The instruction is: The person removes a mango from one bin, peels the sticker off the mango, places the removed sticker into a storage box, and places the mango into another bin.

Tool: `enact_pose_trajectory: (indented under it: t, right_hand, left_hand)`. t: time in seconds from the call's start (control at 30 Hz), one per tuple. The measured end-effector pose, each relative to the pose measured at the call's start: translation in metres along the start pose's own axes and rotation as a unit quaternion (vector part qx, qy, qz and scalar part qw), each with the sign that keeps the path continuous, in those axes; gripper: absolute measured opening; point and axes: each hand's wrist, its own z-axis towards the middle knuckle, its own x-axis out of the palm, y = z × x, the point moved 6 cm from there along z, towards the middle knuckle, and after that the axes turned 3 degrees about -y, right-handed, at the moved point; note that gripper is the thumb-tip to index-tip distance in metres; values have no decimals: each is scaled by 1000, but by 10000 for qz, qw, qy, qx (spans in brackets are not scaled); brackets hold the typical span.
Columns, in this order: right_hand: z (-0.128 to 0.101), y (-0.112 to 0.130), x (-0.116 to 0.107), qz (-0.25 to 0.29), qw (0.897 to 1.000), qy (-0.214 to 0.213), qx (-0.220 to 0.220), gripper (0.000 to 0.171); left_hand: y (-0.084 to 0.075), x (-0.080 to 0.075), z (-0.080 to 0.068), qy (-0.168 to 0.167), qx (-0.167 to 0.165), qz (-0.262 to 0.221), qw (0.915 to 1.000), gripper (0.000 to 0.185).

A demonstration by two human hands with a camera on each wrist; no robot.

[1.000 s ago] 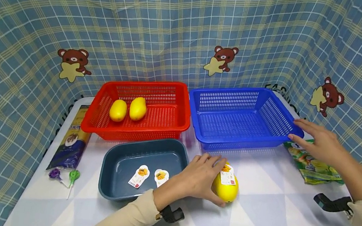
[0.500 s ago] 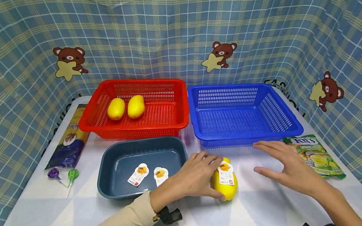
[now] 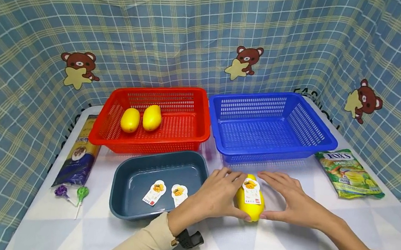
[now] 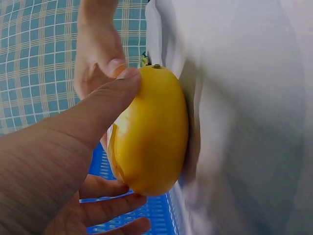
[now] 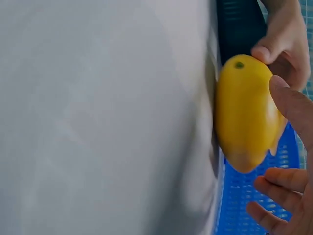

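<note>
Smooth yellow stickered mango [image 3: 250,198] on white worktop [image 3: 294,243] before blue basket [image 3: 271,127] | left hand [image 3: 219,194] cups it, right hand [image 3: 293,199] spread, thumb touching | risk: rolls away if grip loosens.

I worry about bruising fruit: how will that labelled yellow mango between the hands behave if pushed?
The smooth, rounded yellow mango would probably roll sideways rather than slide. Its glossy skin looks slippery, so the left hand and right hand flanking it help. It seems firm, not floppy.
</note>
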Motion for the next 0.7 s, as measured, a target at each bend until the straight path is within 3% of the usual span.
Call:
enact_pose_trajectory:
  t: [0.23,0.47,0.57,0.7]
  right_hand:
    - [4,0,11,129,9999,22,13,104]
    - [7,4,14,174,9998,63,-42,103]
    - [8,4,15,143,9999,80,-5,103]
    - [9,5,14,117,9999,113,23,102]
  left_hand:
    - [-1,0,0,-11,6,52,10000,105]
    - [0,0,1,-13,63,12,10000,105]
    - [2,-3,1,-99,131,-285,9995,100]
    - [6,-14,2,-569,366,-919,9935,78]
